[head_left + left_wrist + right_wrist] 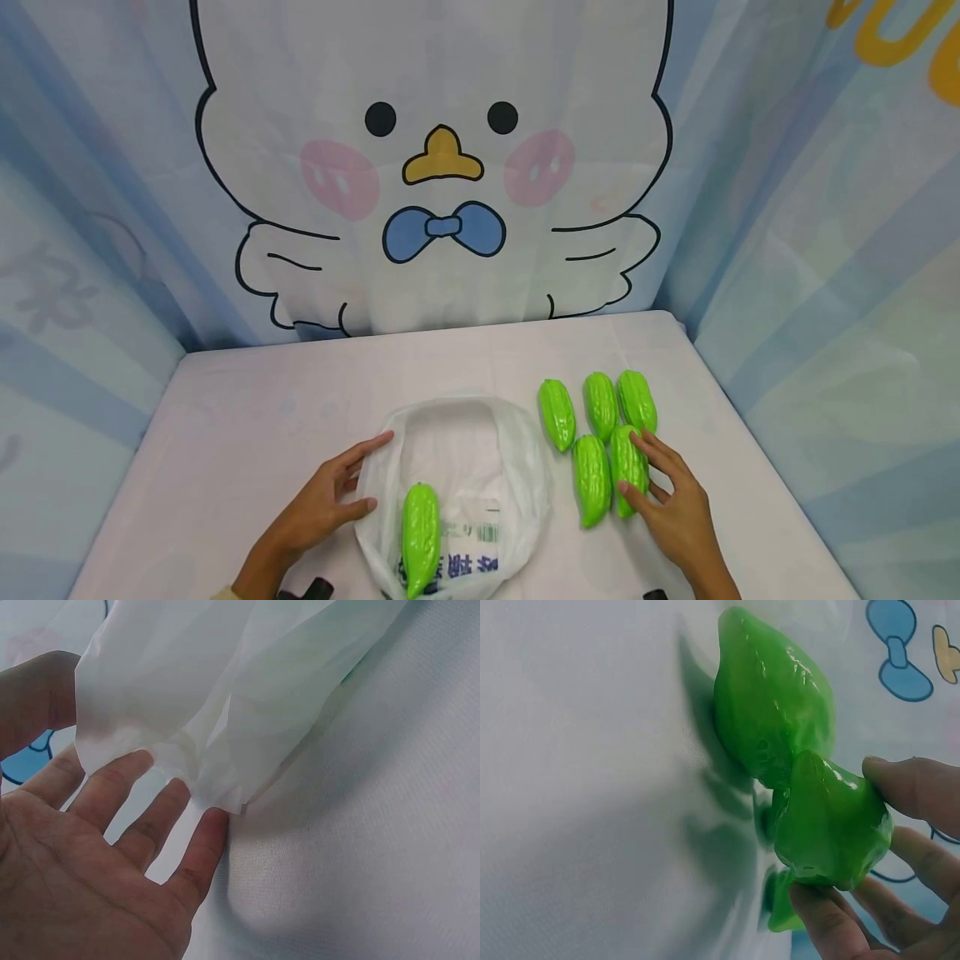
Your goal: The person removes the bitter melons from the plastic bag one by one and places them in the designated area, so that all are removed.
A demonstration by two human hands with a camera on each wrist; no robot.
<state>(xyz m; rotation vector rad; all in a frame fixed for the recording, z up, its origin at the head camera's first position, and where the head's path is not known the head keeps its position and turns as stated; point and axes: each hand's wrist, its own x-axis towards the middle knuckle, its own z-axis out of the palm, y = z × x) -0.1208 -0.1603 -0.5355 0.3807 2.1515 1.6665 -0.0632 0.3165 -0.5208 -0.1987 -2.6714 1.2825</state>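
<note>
A shiny green bitter melon (628, 468) is between the thumb and fingers of my right hand (675, 508); the right wrist view shows the fingertips around its end (832, 825). It stands among several like it, with another bitter melon (592, 481) just to its left. An opened white plastic bag (528, 450) lies in front of me, with one bitter melon (422, 537) in its mouth. My left hand (322, 504) rests at the bag's left side. In the left wrist view its spread, fairly straight fingers touch the thin plastic (187, 697).
Behind the held piece, more bitter melons (557, 414) lie on the white table (277, 400) toward the back right. A printed cloth with a cartoon bird (442, 292) hangs behind the table. Dark objects (318, 588) show by both wrists at the bottom edge.
</note>
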